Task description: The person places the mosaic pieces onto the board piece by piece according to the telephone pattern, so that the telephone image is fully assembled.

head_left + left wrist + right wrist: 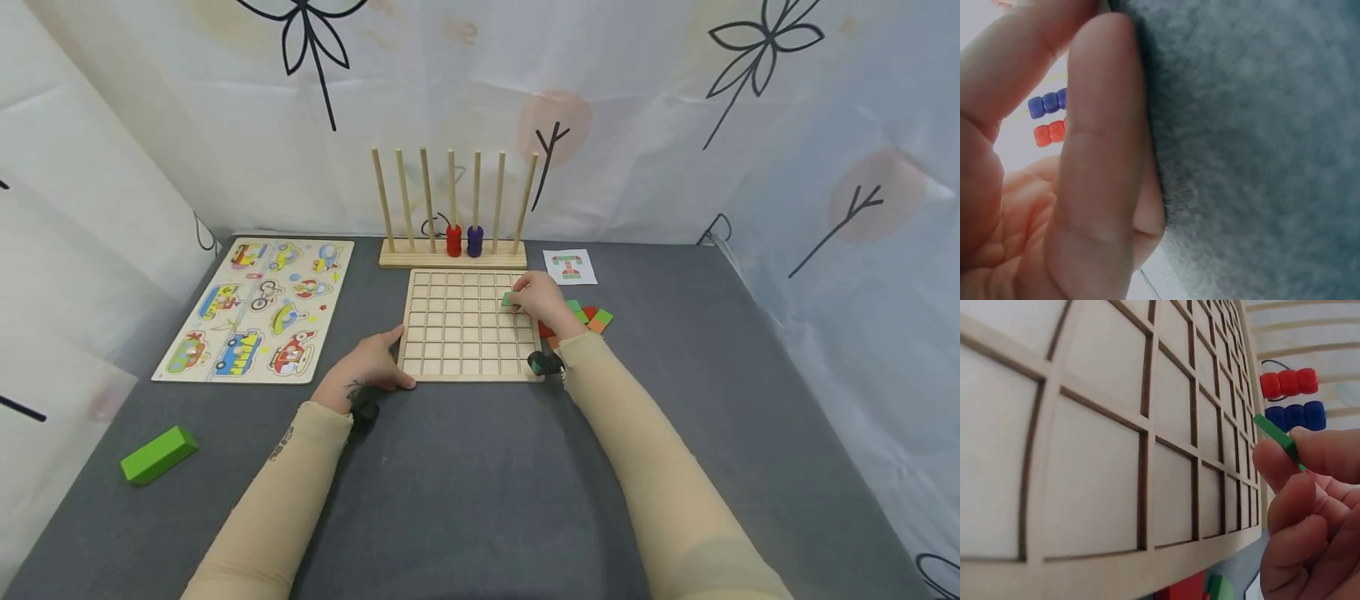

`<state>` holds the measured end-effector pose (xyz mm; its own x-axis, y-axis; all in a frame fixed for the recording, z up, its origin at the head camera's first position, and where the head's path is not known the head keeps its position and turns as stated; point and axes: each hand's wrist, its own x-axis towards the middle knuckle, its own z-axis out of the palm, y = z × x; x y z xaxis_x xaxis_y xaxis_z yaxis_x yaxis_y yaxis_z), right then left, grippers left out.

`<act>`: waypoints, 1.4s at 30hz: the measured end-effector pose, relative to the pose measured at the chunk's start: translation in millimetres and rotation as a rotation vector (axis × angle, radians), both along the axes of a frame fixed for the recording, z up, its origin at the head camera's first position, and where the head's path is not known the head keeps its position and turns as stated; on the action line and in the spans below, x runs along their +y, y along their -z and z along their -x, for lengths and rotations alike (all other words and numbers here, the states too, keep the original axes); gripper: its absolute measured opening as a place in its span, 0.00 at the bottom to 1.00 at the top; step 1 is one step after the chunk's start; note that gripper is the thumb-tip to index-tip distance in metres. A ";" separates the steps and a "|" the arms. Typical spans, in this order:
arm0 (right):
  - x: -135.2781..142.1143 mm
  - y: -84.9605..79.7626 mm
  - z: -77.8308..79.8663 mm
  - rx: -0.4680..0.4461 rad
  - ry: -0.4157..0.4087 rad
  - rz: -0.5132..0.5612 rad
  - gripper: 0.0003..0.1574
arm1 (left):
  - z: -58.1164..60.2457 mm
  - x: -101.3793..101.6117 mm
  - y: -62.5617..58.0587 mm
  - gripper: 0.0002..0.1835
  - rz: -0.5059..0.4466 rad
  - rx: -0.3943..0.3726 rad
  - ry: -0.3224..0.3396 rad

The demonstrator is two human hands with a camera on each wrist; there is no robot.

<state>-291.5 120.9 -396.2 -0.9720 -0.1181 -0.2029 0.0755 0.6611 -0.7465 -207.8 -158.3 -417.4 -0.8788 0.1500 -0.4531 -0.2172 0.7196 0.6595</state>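
A wooden grid board [468, 377] with square cells lies flat on the table. Between thumb and fingertips, my right hand [542, 298] pinches a thin green tile [1277, 435] above the board's upper right part. No tile shows in the visible cells. My left hand [369, 360] rests against the board's lower left corner, its fingers fairly straight; in the left wrist view, that hand [1094, 156] hides the board. Beside the board's right edge lie loose green, red and orange tiles [602, 320], partly hidden by the right hand and wrist.
Behind the board stands a peg rack [405, 257] with red beads [453, 241] and blue beads [475, 241]. A pattern card [587, 271] lies at the back right. To the left are a vehicle picture puzzle [255, 325] and a green block [159, 455].
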 end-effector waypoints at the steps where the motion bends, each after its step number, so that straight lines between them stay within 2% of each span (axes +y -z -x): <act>1: -0.8 1.1 1.6 0.005 0.014 -0.004 0.13 | 0.5 0.1 0.0 0.59 -0.002 0.001 0.004; 4: -1.1 5.0 5.1 0.015 0.033 -0.032 0.12 | 1.9 0.0 -0.1 0.59 -0.011 -0.001 0.018; 9: -2.1 11.5 10.7 0.018 0.024 -0.089 0.14 | 3.2 -0.3 -2.1 0.59 -0.034 -0.020 0.025; 15: -6.6 18.1 19.4 0.061 -0.001 -0.173 0.11 | 2.6 -1.1 -4.4 0.60 -0.043 -0.032 0.021; 21: -12.6 13.0 14.5 0.054 -0.005 -0.300 0.10 | 2.0 -1.7 -2.7 0.59 -0.039 -0.030 0.026; 27: -14.3 14.0 9.0 0.069 -0.017 -0.368 0.09 | 1.2 -1.9 0.2 0.59 -0.031 -0.035 0.019; 34: 1.7 3.6 4.5 0.112 0.009 -0.283 0.14 | 0.2 -1.0 0.3 0.59 -0.031 -0.034 0.012; 38: 24.7 -5.0 2.0 0.118 0.032 -0.240 0.20 | 1.4 -1.5 0.1 0.59 -0.028 -0.034 0.007; 42: 52.4 -10.1 -3.7 0.095 0.071 -0.258 0.24 | 1.7 -1.8 -0.1 0.59 -0.025 -0.034 0.005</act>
